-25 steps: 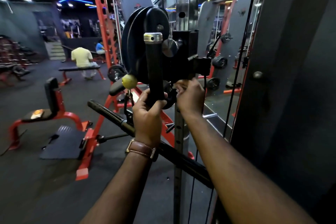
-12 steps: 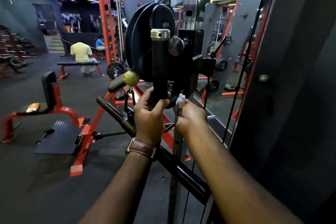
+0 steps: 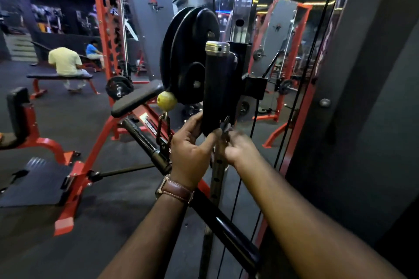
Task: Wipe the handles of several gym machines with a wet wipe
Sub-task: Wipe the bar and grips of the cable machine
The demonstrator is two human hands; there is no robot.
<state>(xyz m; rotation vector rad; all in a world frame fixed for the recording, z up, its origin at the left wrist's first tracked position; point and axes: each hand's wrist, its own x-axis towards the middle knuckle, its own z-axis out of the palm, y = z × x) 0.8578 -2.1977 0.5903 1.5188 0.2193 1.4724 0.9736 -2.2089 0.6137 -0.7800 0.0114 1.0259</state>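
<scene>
A black upright handle with a chrome cap hangs in front of the cable machine's black pulley wheels. My left hand, with a brown watch strap on its wrist, grips the handle's lower end. My right hand is blurred and curled just right of the handle's bottom, by a dark clip. The wet wipe is hidden inside its fingers now.
A yellow ball stopper and chain hang left of the handle. A long black bar slants below my arms. The chrome upright, thin cables and a dark panel stand to the right. Red benches and two seated people are at left.
My right hand dropped from the carriage beside the handle to its bottom end; the white wipe showed in its fingers, now hidden. The view moved closer. My left hand kept its grip.
</scene>
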